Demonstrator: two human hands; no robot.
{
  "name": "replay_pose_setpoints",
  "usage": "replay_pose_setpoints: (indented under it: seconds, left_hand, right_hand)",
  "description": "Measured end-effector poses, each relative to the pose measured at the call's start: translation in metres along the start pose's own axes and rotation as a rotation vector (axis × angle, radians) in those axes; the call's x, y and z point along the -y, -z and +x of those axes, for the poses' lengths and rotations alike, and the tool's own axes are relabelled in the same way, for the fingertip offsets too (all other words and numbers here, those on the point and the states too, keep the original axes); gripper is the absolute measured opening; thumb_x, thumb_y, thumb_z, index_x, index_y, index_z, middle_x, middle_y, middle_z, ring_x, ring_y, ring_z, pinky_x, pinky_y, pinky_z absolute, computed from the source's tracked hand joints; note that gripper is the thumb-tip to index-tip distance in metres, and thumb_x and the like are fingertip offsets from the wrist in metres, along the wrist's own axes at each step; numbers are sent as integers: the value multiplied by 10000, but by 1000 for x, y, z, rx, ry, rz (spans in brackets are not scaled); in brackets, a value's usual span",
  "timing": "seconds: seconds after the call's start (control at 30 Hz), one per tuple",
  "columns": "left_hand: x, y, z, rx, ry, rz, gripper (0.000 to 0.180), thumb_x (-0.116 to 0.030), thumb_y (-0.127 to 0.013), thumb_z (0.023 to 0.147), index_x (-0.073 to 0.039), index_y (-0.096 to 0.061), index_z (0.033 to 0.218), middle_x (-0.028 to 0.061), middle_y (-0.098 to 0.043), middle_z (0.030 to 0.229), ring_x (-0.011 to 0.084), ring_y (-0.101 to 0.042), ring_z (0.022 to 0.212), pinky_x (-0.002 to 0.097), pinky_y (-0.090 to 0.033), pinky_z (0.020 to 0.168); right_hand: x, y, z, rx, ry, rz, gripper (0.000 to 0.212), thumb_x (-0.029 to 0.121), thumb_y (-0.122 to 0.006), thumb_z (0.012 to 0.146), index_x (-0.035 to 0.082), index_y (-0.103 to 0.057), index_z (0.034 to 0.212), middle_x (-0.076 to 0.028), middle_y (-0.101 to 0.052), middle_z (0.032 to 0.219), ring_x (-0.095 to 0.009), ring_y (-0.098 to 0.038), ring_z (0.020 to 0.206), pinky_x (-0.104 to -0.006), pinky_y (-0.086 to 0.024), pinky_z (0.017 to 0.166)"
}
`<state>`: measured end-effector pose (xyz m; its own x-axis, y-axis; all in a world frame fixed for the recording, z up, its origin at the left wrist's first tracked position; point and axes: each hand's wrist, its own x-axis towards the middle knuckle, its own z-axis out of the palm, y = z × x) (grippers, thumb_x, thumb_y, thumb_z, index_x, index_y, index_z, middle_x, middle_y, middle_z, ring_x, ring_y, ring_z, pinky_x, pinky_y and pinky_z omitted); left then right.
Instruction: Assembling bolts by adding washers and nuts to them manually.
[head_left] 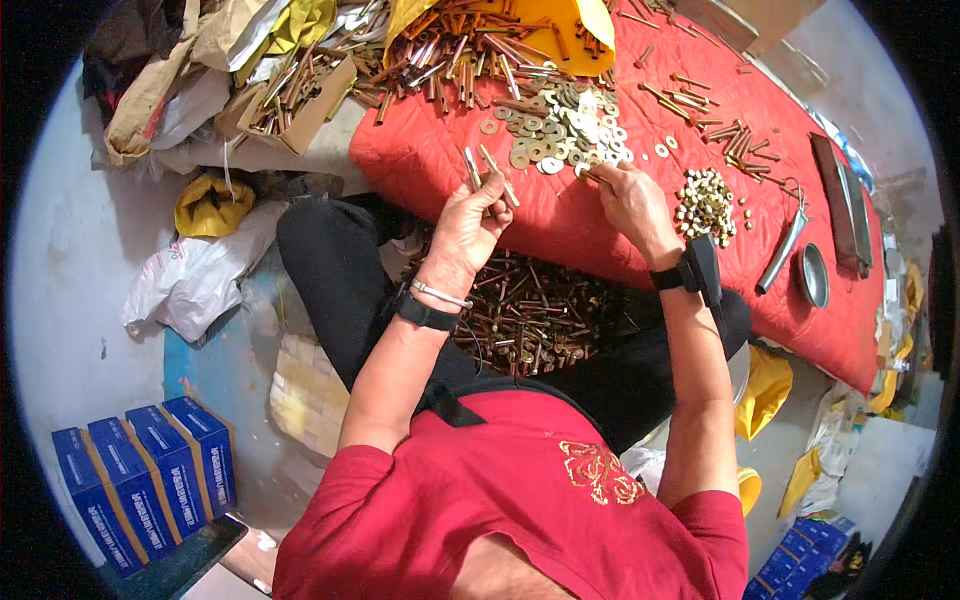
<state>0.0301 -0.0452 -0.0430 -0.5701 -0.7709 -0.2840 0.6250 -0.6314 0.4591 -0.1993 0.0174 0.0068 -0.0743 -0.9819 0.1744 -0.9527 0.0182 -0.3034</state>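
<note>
My left hand (468, 220) is closed around two slim metal bolts (499, 174) that stick up past the fingers, apart at their tips. To its right, my right hand (637, 208) pinches at a washer (581, 171) on the near edge of a pile of flat washers (570, 122). The fingers partly cover that washer. The pile lies on a red quilted cover (430, 150). Right of my right wrist sits a heap of small brassy nuts (703, 203). Many copper-coloured tubes (465, 70) spill from a yellow bag (545, 45) behind the washers.
Loose bolts (740, 148) lie at the right, near a grey-handled tool (785, 248), a small metal bowl (814, 276) and a dark bar (840, 205). A cardboard box (300, 110) of rods stands far left. Assembled metal pieces (530, 315) fill the space between my legs. Blue boxes (150, 480) stand lower left.
</note>
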Motion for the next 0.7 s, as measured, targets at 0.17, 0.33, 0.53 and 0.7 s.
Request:
replay_pose_setpoints:
  seconds: [0.17, 0.33, 0.53, 0.7]
  left_hand:
    - [0, -8, -2, -25, 2, 88, 178, -168, -634, 860, -58, -609, 997, 25, -621, 839, 74, -535, 634, 200, -445, 581]
    - [6, -21, -6, 13, -56, 161, 182, -142, -599, 883, -72, -589, 1050, 38, -641, 952, 60, -557, 666, 182, -454, 575]
    - [13, -19, -5, 15, -127, 227, 167, -154, -601, 887, -75, -587, 1033, 21, -647, 904, 42, -535, 592, 155, -412, 493]
    - [19, -23, 3, -125, -128, 218, 132, -188, -625, 876, -94, -579, 957, -17, -607, 787, 35, -488, 552, 153, -364, 445]
  right_hand:
    - [-3, 5, 25, 224, 79, -231, 136, 185, -576, 777, 89, -648, 841, -157, -620, 767, -356, -606, 762, -449, -482, 629]
    - [4, 10, 72, 436, 237, -448, 132, 184, -608, 725, 108, -690, 795, -129, -661, 749, -316, -655, 708, -421, -535, 607]
    - [-10, 14, 34, 324, 285, -252, 188, 160, -546, 813, 144, -646, 971, -134, -660, 796, -324, -644, 737, -425, -519, 622]
    - [-1, 15, -12, 98, -79, 384, 175, 156, -607, 839, 62, -609, 986, -123, -585, 617, -213, -592, 572, -338, -439, 530]
